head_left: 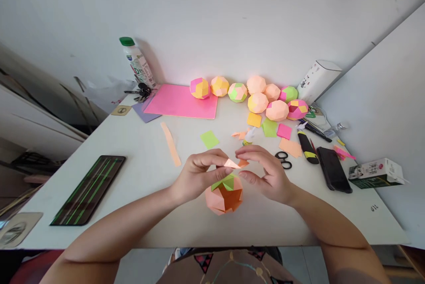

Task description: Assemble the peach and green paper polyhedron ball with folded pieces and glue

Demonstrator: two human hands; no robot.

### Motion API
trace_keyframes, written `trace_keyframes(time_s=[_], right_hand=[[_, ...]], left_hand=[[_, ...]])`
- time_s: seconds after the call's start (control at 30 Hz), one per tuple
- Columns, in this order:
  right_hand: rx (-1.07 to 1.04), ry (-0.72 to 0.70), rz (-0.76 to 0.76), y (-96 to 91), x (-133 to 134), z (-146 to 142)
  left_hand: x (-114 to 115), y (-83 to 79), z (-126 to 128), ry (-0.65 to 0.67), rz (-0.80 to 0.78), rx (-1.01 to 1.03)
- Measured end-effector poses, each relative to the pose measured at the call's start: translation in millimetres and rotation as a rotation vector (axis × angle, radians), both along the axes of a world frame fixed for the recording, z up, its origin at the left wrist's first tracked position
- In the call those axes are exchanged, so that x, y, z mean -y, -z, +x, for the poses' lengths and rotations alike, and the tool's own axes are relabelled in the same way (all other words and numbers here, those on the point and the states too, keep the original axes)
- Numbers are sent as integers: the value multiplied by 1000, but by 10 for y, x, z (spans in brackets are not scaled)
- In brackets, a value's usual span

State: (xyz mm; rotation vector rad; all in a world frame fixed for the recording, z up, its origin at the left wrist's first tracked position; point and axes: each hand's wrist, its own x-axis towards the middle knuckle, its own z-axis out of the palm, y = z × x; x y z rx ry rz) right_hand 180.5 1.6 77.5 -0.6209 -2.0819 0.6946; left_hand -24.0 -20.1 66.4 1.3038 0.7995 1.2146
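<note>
In the middle of the head view, my left hand (pixel 202 171) pinches a small folded orange paper piece (pixel 233 164) between thumb and fingers. My right hand (pixel 267 172) is at the piece's other end, its thumb and fingertips apart around a darker flap; whether a fingertip touches the flap I cannot tell. Just below both hands sits a hollow, partly built paper ball (pixel 217 201), peach with a green part, its opening facing up and toward me. A small glue bottle (pixel 249 136) stands behind my hands, partly hidden. Black-handled scissors (pixel 283 160) lie beyond my right hand.
Several finished paper balls (pixel 257 103) line the wall, some by a pink board (pixel 181 102). Sticky notes (pixel 269 128), a green square (pixel 209 140) and a peach strip (pixel 171 144) lie about. A phone (pixel 333 169), cutter (pixel 307 147), milk carton (pixel 376 172) and dark tablet (pixel 89 190) flank the workspace.
</note>
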Motion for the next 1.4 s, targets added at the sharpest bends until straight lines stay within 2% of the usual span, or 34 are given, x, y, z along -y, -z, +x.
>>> trace_keyframes(time_s=[0.2,0.27,0.33,0.4,0.43,0.53,0.6,0.7,0.77,0.9,1.03,1.1,1.2,1.27,1.33,1.4], right_hand=[[-121,-101,-96,58,46,-49],[-140,-101,-109,56,42,-44],[-138,-71,-189,46,35,-31],[-119,-52,-369,25,29,-2],[-107,-59,-494,10,29,20],[-31,-180,-892,-54,35,104],[90,-278,-1034,-93,38,154],[287,-285,-987,-107,12,184],[306,-224,-952,-73,-27,175],[-4,-174,-1167,46,-119,127],[-257,-184,-1341,119,-163,77],[-330,-213,-1370,134,-170,57],[-458,-248,-1361,157,-176,36],[-540,-248,-1328,173,-175,28],[-612,-251,-1289,179,-164,23],[-655,-257,-1252,172,-141,19]], left_hand=[[92,-34,65,88,1,-105],[53,-63,3,115,41,-204],[-27,-64,-163,178,102,-379],[-121,-4,-405,296,107,-596],[-162,51,-529,333,58,-670],[-205,275,-757,461,-111,-720],[-162,419,-733,537,-144,-651],[-57,580,-519,597,-200,-517],[0,671,-358,546,-237,-402],[67,856,-139,337,-249,-231],[72,971,-26,246,-230,-4],[44,972,4,224,-284,110],[-12,892,38,204,-395,159],[-31,805,80,267,-422,194],[-24,719,145,388,-444,335],[4,652,225,400,-530,492]])
